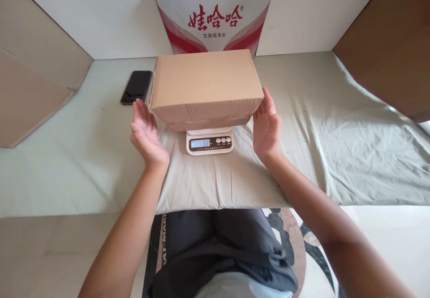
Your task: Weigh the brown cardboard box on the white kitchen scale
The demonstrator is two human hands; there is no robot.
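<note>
A closed brown cardboard box (206, 78) rests on a small white digital scale (210, 150), covering most of its weighing plate. The scale's lit display shows digits that look like 33, though I cannot read them surely. My left hand (146, 134) is by the box's left front corner, palm turned inward and fingers stretched out, with a small gap to the cardboard. At the right side, my right hand (268, 127) is also open, its fingertips partly behind the box's front right corner. Whether those fingertips touch the box I cannot tell.
A black phone (137, 86) lies on the pale green cloth (298, 163) left of the box. Behind stands a white and red carton (215, 15) against the wall. Large cardboard pieces (36, 65) flank the left, with another cardboard panel (386, 47) at the right. The table's front edge is near my lap.
</note>
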